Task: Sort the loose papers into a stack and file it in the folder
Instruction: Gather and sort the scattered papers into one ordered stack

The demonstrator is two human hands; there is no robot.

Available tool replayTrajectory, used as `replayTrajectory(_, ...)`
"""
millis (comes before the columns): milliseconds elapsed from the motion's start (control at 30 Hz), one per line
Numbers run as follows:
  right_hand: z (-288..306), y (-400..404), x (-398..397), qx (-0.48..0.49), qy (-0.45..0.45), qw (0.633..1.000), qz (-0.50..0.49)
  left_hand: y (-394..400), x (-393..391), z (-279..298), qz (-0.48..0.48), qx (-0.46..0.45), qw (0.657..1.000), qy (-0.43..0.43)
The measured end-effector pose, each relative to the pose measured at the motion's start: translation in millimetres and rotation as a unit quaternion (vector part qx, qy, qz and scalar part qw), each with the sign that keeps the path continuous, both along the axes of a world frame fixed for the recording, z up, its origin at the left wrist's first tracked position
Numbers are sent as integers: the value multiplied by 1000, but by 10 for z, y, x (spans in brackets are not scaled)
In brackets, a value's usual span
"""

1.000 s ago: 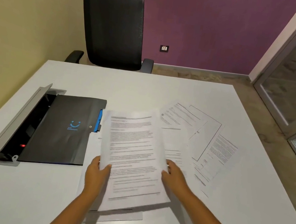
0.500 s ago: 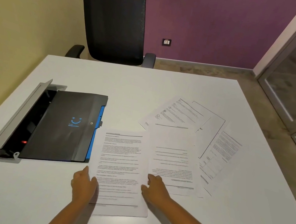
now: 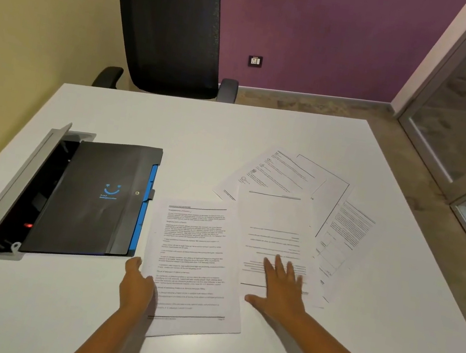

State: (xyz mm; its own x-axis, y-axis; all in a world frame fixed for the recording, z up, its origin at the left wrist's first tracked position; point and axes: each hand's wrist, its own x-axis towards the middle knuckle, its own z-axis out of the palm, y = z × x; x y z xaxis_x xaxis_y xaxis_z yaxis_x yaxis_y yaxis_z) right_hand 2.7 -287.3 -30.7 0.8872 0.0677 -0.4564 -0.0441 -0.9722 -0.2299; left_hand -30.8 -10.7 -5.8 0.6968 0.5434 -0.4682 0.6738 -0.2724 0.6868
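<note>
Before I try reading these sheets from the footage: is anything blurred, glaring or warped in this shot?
Head view: the right hand is motion-smeared at the fingers; the left hand is sharper. Print on the near sheet shows as lines but is too soft to read. No strong glare on the white table, only soft light. Wide-angle bending curves the table's edges.

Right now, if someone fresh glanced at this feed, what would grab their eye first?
Probably the fan of loose papers spread over the right half of the white table, with the right hand flat on the nearest sheet. Next, the black folder with its blue smiley mark at the left, closed, and the left hand resting on the edge of the text-covered stack beside it.
</note>
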Motion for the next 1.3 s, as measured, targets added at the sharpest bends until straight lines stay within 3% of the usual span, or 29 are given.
replayTrajectory(267,-92,-160,10,-36,16,999,-4,-7,0,-44,8,4,1000,-3)
replayTrajectory(433,-17,-97,-67,-23,-37,999,-24,-25,23,-87,3,11,1000,-4)
replayTrajectory(533,93,-92,-89,59,-106,988,-92,-42,48,-65,-2,23,1000,-1)
replayTrajectory(600,214,-67,-83,146,-155,966,-150,-45,70,-42,2,85,996,19)
replayTrajectory(700,412,21,-32,195,-186,953,-143,-49,111,21,43,129,990,21)
replayTrajectory(800,575,163,-1,210,-204,954,-67,-89,185,80,17,46,997,-57)
replayTrajectory(900,638,335,4,191,-203,960,15,-176,275,204,-6,-125,988,-96)
replayTrajectory(1067,538,541,7,144,-148,975,83,-171,320,258,75,-368,924,-67)
replayTrajectory(1167,427,630,10,138,-91,980,109,-144,306,199,61,-406,911,-40)
replayTrajectory(1300,314,639,18,185,-7,973,135,-156,263,177,-1,-349,937,15)
